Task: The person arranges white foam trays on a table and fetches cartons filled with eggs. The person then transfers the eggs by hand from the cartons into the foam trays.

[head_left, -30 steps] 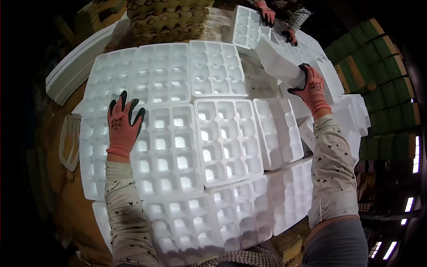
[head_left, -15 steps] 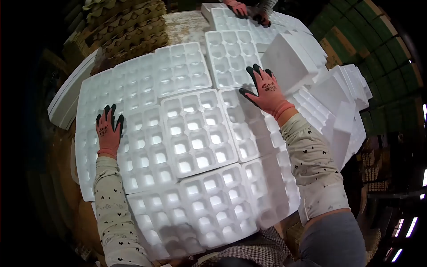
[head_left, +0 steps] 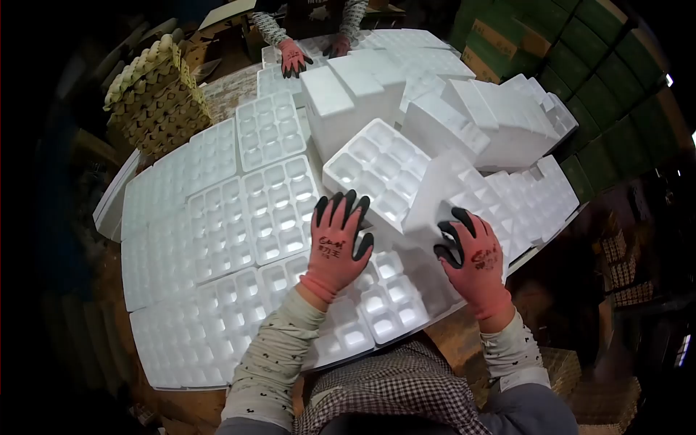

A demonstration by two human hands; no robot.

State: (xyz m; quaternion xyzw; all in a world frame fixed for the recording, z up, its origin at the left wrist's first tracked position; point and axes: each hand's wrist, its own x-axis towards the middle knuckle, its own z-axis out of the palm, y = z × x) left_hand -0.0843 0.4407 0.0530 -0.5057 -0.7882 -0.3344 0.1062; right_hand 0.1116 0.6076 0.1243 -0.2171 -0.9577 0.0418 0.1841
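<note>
My left hand, in a pink glove with black fingertips, is over the white foam trays with fingers spread. Its fingertips are at the near-left edge of a tilted foam tray with square hollows. To the right, my right hand has its thumb and fingers apart and curved, beside a slanting white foam piece; whether it touches that piece I cannot tell. Below and left of my hands, foam trays lie flat side by side, hollows up.
Across the table a co-worker's gloved hand rests on trays. Foam blocks and stacked trays stand at the back and right. Egg cartons are piled far left. Green boxes line the right.
My left hand has moved right from the left trays, and my right hand has come nearer my body. The view has shifted right. A tilted tray and slanting piece now sit near my hands.
</note>
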